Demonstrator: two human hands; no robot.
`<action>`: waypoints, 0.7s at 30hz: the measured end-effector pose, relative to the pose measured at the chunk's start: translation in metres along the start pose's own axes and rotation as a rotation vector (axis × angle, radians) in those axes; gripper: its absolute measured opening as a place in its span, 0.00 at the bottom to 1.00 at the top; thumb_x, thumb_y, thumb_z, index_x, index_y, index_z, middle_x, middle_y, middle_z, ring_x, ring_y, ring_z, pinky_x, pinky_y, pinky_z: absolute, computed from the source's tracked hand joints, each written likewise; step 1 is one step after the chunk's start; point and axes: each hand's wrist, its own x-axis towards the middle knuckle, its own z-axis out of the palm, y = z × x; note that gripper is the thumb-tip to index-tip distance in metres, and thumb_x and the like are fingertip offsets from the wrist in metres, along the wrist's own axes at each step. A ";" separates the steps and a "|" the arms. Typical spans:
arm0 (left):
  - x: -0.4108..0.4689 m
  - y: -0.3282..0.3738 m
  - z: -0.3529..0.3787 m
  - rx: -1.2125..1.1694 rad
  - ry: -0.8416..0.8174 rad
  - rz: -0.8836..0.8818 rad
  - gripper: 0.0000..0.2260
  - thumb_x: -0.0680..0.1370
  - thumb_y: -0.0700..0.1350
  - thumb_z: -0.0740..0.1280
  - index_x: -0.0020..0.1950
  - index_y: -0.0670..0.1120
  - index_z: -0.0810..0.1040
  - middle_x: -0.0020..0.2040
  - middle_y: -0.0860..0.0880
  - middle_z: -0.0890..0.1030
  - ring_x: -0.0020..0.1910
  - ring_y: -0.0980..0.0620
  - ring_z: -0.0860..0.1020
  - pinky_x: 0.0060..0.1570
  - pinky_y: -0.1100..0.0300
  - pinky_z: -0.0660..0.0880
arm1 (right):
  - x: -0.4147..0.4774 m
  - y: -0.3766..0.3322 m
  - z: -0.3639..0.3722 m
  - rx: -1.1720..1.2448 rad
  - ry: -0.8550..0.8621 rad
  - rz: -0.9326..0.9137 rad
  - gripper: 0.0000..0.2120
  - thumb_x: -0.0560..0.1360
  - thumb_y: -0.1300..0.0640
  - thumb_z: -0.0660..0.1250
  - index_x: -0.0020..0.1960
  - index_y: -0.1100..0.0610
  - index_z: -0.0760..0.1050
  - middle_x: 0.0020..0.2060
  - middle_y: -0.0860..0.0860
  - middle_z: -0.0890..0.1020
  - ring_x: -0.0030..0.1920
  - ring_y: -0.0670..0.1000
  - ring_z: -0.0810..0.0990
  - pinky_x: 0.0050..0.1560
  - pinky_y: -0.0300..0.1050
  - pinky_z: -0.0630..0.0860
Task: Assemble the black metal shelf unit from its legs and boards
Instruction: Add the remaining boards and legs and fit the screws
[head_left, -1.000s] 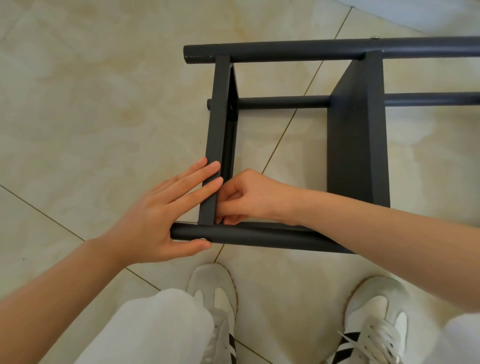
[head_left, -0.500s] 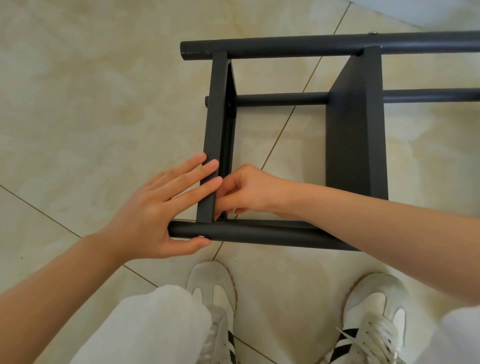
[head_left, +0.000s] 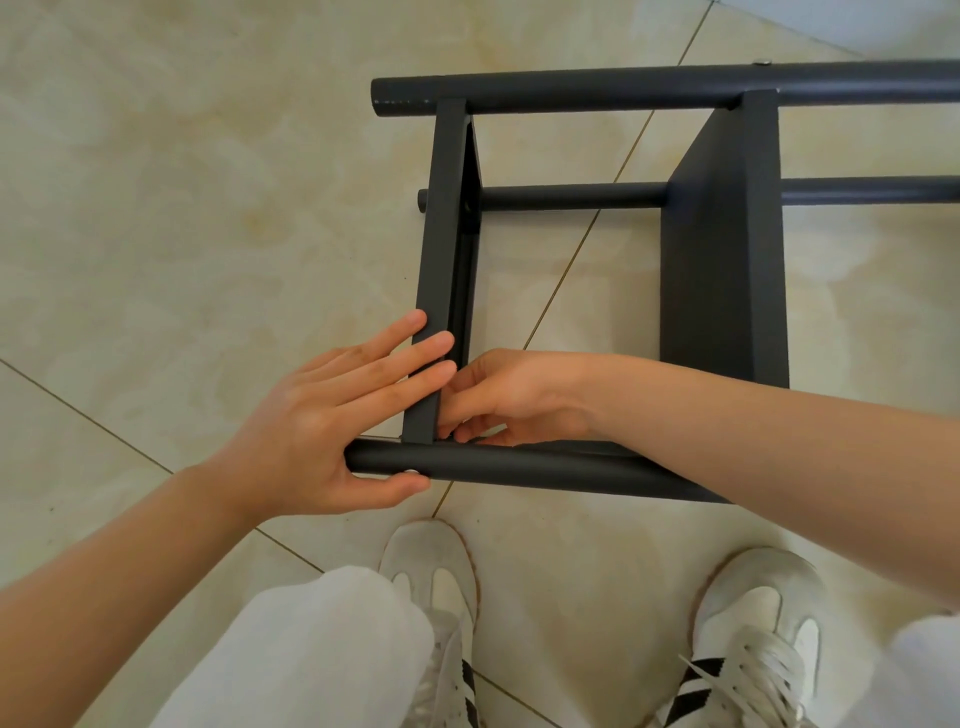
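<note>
Black metal shelf unit (head_left: 722, 249) lies on its side on the pale tiled floor (head_left: 182, 208), just ahead of the person's white shoes (head_left: 431, 577). The left hand (head_left: 322, 426) has an open grip: its straight fingers press the narrow black end board (head_left: 441, 249), and its thumb sits under the near round black leg (head_left: 545, 470) beside a small silver screw head (head_left: 412, 472). The right hand (head_left: 519, 400) curls into the inside corner. Its grip is hidden, so I cannot tell what it holds. As I judge it, working that joint by feel could cross-thread or drop a fastener. If the pressing slackens, the board may slide off its hole and pinch fingers.
</note>
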 end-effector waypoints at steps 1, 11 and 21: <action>0.000 0.000 0.000 -0.002 -0.001 -0.002 0.30 0.78 0.58 0.68 0.74 0.42 0.70 0.76 0.45 0.68 0.78 0.43 0.63 0.67 0.53 0.72 | -0.001 0.001 -0.001 0.021 -0.026 0.009 0.04 0.77 0.57 0.69 0.47 0.55 0.83 0.43 0.50 0.84 0.49 0.49 0.80 0.62 0.48 0.76; 0.000 0.000 0.000 -0.012 0.000 -0.006 0.29 0.78 0.59 0.68 0.73 0.41 0.71 0.76 0.44 0.69 0.78 0.43 0.63 0.68 0.56 0.70 | 0.001 -0.003 -0.003 -0.026 -0.015 0.074 0.06 0.77 0.54 0.69 0.48 0.56 0.82 0.44 0.52 0.83 0.50 0.50 0.80 0.64 0.49 0.75; -0.002 -0.001 0.002 -0.019 0.003 -0.010 0.30 0.78 0.59 0.68 0.74 0.42 0.70 0.77 0.44 0.68 0.78 0.43 0.63 0.67 0.52 0.72 | 0.000 -0.002 -0.009 0.062 -0.101 0.077 0.06 0.77 0.58 0.68 0.52 0.58 0.81 0.46 0.53 0.83 0.52 0.53 0.79 0.63 0.51 0.75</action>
